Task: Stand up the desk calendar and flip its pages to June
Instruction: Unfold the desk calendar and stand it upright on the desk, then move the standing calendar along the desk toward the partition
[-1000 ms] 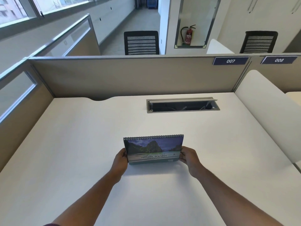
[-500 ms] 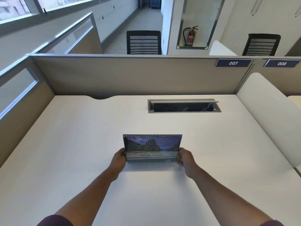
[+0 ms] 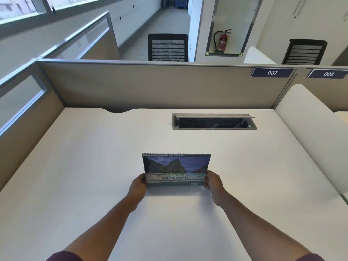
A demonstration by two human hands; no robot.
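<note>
The desk calendar [image 3: 176, 169] stands upright on the white desk [image 3: 94, 176], its spiral binding along the top. Its cover faces me, a scenery photo with the words "Natural Scenery". My left hand [image 3: 138, 187] grips the cover's lower left edge. My right hand [image 3: 213, 182] grips the lower right edge. The calendar's back and its foot are hidden behind the cover.
An open cable tray [image 3: 213, 122] is set into the desk behind the calendar. Beige partition panels [image 3: 160, 85] close the desk at the back and left. A white rounded divider [image 3: 308, 129] rises on the right. Office chairs stand beyond the partition.
The calendar has tipped a little more upright between my hands. Both hands keep their hold on its lower corners.
</note>
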